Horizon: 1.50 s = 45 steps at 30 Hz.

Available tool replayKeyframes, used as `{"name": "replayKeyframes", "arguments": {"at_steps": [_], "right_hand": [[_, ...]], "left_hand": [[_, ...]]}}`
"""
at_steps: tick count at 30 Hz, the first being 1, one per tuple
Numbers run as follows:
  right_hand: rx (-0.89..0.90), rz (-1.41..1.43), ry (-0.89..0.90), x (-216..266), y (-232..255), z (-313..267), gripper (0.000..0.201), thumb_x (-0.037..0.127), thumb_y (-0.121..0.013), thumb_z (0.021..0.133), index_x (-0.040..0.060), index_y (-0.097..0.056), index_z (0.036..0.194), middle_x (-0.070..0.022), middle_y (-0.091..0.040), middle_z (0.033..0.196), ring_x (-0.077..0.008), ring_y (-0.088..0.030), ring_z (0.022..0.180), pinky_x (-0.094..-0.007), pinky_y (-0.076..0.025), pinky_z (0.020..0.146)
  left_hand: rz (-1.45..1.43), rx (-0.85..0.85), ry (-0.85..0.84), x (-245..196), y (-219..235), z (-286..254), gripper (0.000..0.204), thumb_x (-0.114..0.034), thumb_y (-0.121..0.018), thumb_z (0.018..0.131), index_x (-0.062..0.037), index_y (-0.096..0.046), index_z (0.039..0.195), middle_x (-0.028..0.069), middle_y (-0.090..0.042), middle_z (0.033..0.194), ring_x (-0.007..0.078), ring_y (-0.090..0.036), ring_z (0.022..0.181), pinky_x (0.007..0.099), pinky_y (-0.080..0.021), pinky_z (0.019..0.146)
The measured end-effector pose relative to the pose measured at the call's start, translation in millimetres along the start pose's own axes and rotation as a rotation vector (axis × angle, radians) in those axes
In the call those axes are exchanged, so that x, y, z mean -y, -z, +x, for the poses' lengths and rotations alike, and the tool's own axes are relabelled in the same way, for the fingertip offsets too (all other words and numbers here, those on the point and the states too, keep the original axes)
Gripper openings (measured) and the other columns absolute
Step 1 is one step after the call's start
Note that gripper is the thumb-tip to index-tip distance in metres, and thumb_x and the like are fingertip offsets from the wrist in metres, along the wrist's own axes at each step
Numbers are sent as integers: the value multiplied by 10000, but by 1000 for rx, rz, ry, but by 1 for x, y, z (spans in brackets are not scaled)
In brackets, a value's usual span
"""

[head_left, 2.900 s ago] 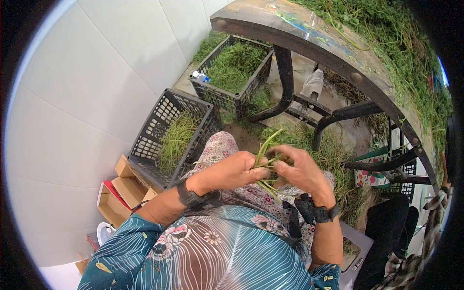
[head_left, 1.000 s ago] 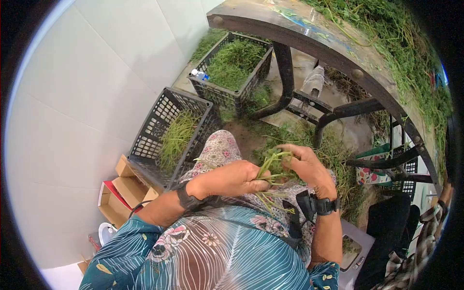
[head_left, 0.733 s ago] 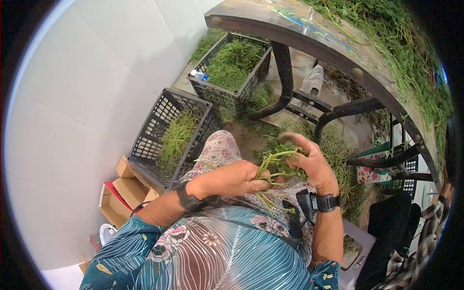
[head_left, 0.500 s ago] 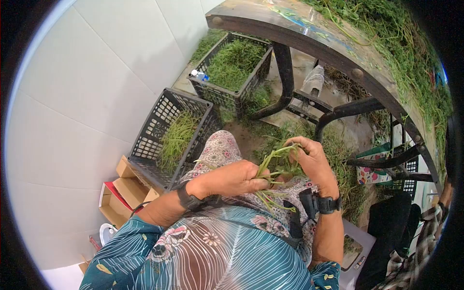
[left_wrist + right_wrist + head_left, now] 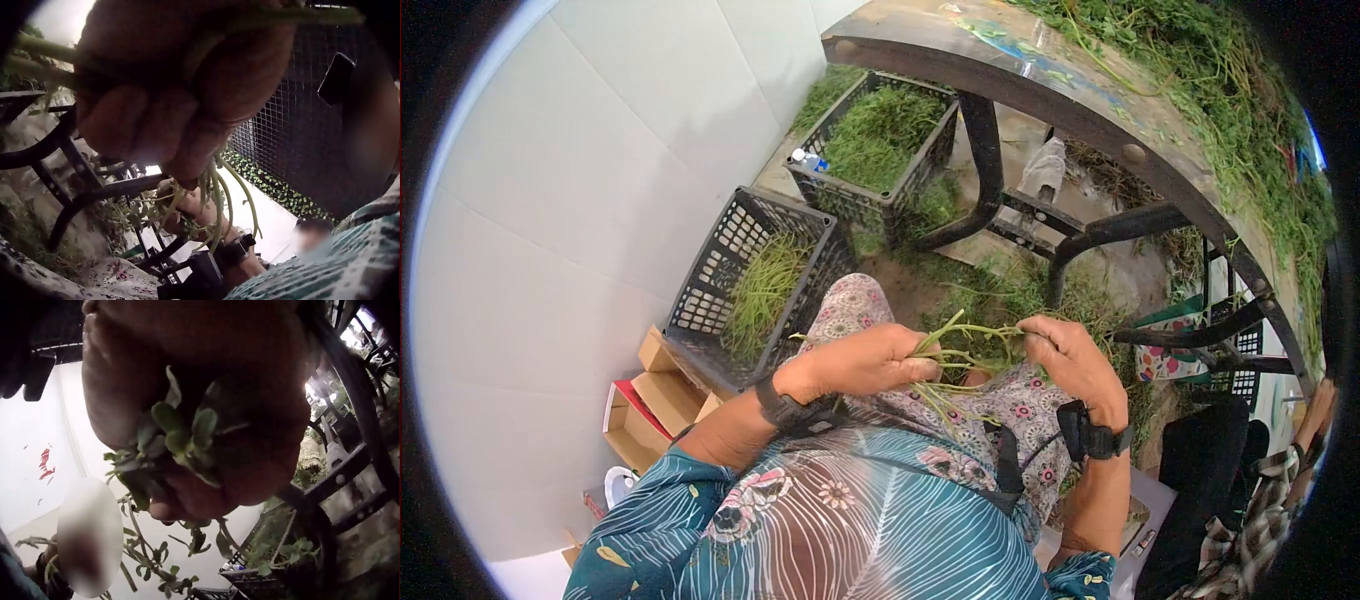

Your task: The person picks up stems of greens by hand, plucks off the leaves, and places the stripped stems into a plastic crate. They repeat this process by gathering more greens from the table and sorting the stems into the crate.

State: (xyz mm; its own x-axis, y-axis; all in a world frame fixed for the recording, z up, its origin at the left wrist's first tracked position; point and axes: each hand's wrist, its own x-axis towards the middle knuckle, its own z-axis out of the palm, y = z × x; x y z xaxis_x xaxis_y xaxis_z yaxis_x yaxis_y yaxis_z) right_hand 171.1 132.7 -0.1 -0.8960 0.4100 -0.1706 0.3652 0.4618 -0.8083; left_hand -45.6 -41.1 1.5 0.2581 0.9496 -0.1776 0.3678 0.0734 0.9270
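Over the lap, my left hand (image 5: 870,359) grips a small bunch of green plant stems (image 5: 960,362), whose ends fan out on both sides of the fist. Across from it, my right hand (image 5: 1078,362) pinches the far end of some stems, which stretch between the two hands. Small rounded leaves (image 5: 184,434) poke out of the right hand's curled fingers in the right wrist view. In the left wrist view, bare stems (image 5: 224,194) hang below the left fist. Patterned trousers (image 5: 850,305) lie under both hands.
A black crate (image 5: 700,290) of trimmed stems stands at the left, with another black crate (image 5: 880,205) of leafy greens behind it. Greens (image 5: 1180,60) cover the table (image 5: 1090,110) at upper right. Its black legs (image 5: 980,170) stand ahead; cardboard boxes (image 5: 665,395) sit lower left.
My right hand has moved right, away from the left hand, drawing stems out between them. The left hand keeps its grip and has shifted slightly left.
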Motion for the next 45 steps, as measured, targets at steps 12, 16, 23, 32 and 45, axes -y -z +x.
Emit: {"name": "replayKeyframes", "arguments": {"at_steps": [12,16,23,32,45], "right_hand": [[-643,211,-74,-19,-37,40,222,146,-428,847,-3,-564,940,-150,-541,630,-212,-466,515,-323,-386,551],[-672,-168,-22,-23,-42,41,234,144,-446,827,-21,-565,942,-86,-578,711,-206,-511,574,-346,-423,560],[-686,1679,-48,-67,15,20,96,163,-445,871,73,-453,837,-23,-513,715,-93,-457,531,-219,-408,449],[-550,1422,-193,-34,-12,23,210,304,-495,897,108,-468,826,-67,-567,806,-112,-500,541,-221,-418,450],[-37,541,-99,24,-17,18,369,125,-539,804,38,-529,1163,-3,-574,774,-52,-492,649,-194,-416,616]], "left_hand": [[58,-78,-56,-8,-14,14,237,-235,-440,890,-16,-514,943,171,-509,710,291,-511,655,379,-417,622],[124,-81,-33,-1,-16,18,241,-240,-439,891,-15,-514,939,176,-500,698,295,-504,644,370,-418,616],[-59,-23,58,1,-8,2,247,-251,-440,900,-18,-520,923,86,-466,631,190,-459,586,340,-393,565],[-7,-48,-66,-6,-10,5,229,-238,-451,899,-25,-526,867,88,-449,616,183,-441,564,315,-388,555],[22,-6,-40,-19,-9,1,198,-221,-450,887,-37,-521,866,111,-470,628,221,-468,570,331,-394,558]]}}
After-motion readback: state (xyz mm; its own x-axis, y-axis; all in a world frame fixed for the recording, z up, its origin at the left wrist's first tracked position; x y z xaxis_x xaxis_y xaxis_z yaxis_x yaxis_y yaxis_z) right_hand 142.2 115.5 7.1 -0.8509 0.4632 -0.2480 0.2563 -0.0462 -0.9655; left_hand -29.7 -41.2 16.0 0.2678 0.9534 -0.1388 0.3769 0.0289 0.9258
